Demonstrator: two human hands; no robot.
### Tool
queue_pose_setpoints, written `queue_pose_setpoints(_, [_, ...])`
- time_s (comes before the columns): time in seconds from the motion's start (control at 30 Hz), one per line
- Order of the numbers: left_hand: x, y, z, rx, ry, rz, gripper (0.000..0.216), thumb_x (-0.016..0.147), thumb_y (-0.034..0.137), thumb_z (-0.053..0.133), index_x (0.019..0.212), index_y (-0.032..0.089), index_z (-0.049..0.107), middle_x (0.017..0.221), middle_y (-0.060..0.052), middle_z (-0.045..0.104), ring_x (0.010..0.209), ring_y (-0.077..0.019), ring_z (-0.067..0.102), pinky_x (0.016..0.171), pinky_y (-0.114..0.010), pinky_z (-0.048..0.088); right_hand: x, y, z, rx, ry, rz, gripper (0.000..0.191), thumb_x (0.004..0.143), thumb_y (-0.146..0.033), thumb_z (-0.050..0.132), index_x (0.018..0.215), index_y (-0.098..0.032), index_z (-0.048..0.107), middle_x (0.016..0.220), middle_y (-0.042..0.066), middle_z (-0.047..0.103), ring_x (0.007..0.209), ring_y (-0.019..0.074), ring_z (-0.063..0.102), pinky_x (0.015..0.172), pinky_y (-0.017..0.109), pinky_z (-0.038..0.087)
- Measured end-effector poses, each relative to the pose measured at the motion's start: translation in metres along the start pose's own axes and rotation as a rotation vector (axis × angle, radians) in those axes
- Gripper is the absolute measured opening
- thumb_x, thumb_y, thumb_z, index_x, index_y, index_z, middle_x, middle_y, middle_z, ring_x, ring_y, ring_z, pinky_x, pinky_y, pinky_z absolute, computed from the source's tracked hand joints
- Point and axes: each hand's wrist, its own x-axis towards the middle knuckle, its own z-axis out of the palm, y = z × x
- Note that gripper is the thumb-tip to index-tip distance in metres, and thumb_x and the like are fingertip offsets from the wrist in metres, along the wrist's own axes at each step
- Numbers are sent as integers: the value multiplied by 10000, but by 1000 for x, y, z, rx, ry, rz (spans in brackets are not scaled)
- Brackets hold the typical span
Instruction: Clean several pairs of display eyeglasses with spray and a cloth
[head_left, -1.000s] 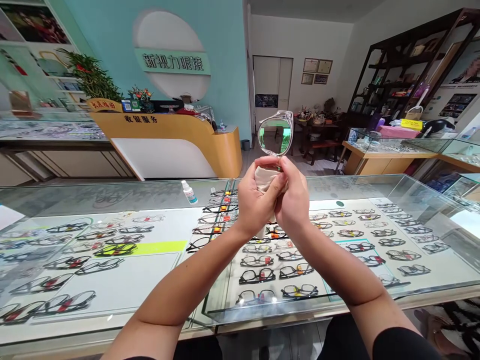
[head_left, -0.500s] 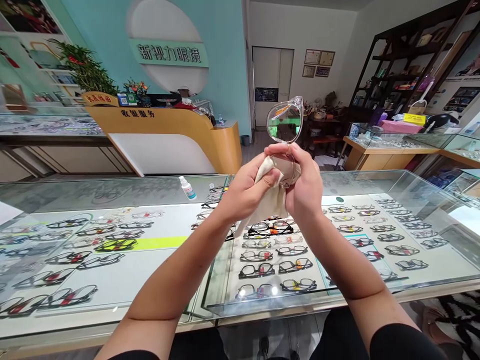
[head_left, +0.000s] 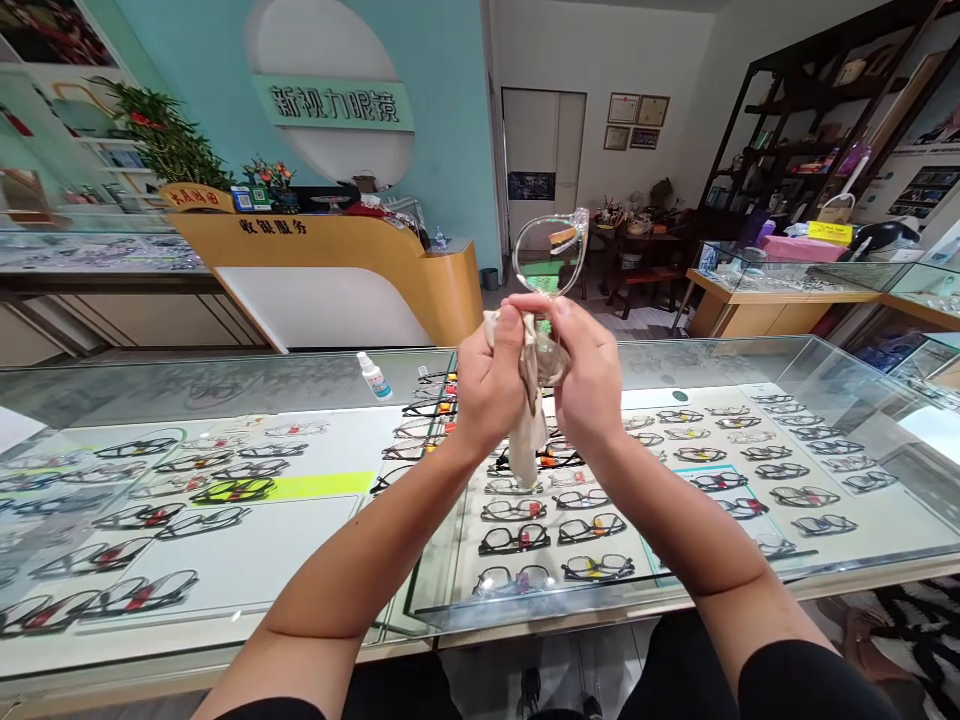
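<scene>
I hold a pair of clear-framed glasses upright in front of me, above a glass display counter. My right hand is closed on the lower part of the glasses, one lens standing above my fingers. My left hand is closed on a beige cleaning cloth, pinching it against the lower lens; the cloth's tail hangs down between my wrists. Both hands touch each other at the fingertips.
Inside the counter lie several rows of eyeglass frames. A small spray bottle stands on the glass to the left. An orange and white reception desk is behind, dark shelving at the right, another glass counter beyond.
The glasses tilted right and back toward the centre. My left hand has gathered the cloth and closed in on the lens, and the cloth now hangs straight down.
</scene>
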Motion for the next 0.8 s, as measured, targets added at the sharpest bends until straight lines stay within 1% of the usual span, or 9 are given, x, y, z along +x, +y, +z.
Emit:
queue_pose_setpoints(0.1, [16,0,-16,35,-117,-73,632,959,811,733,751,220,655,673,-13,632,678,-172,659,571,-285,520,14,-9,-17,-89,3,-28,527,1038,-753,631,1058,-274,850,1143,66,842,1135,250,786,1030,427,648])
queue_pose_setpoints(0.27, [42,2,-44,131,-83,-42,543,988,764,741,855,239,696,737,-15,651,688,-165,658,588,-287,546,29,-34,-40,-198,-125,-3,594,1055,-790,577,963,-264,837,1031,59,817,1023,221,789,941,394,637])
queue_pose_setpoints(0.37, [49,4,-56,148,-100,-31,510,1007,763,715,901,265,685,670,24,537,561,-132,526,512,-294,482,31,-46,-45,-238,-247,68,630,1041,-804,586,897,-237,822,938,63,797,913,204,758,855,371,628])
queue_pose_setpoints(0.43, [51,7,-62,180,-103,12,546,1036,755,677,800,266,614,605,39,421,506,-123,421,461,-309,392,31,-50,-46,-266,-304,100,634,1039,-799,589,878,-229,817,910,65,788,884,198,738,820,360,617])
queue_pose_setpoints(0.5, [51,9,-67,268,-65,125,639,1064,736,648,681,251,487,581,32,360,513,-119,370,467,-337,327,32,-52,-48,-297,-352,123,611,1036,-774,609,860,-228,818,892,64,782,864,194,722,814,357,607])
queue_pose_setpoints(0.57, [52,12,-72,378,2,301,699,1093,717,619,636,236,397,589,25,356,548,-112,357,514,-359,297,33,-53,-51,-328,-402,141,571,1036,-732,636,844,-229,825,880,58,781,852,189,713,834,356,600])
queue_pose_setpoints(0.63, [53,16,-76,479,31,485,667,1101,716,610,670,237,441,595,34,374,566,-109,360,553,-370,282,35,-55,-56,-340,-453,155,527,1045,-679,653,838,-230,835,872,51,784,850,184,712,864,355,593])
queue_pose_setpoints(0.73, [55,23,-79,597,-44,716,575,942,858,727,951,285,677,686,28,558,606,-142,497,565,-378,365,37,-59,-62,-321,-536,171,450,1068,-570,668,843,-228,855,867,46,802,858,179,719,896,350,580])
queue_pose_setpoints(0.8, [55,28,-80,681,-123,790,771,775,941,810,1232,325,729,952,-38,743,768,-199,666,624,-397,498,37,-62,-64,-306,-588,182,427,1079,-516,670,832,-225,861,852,46,808,847,177,719,893,346,574])
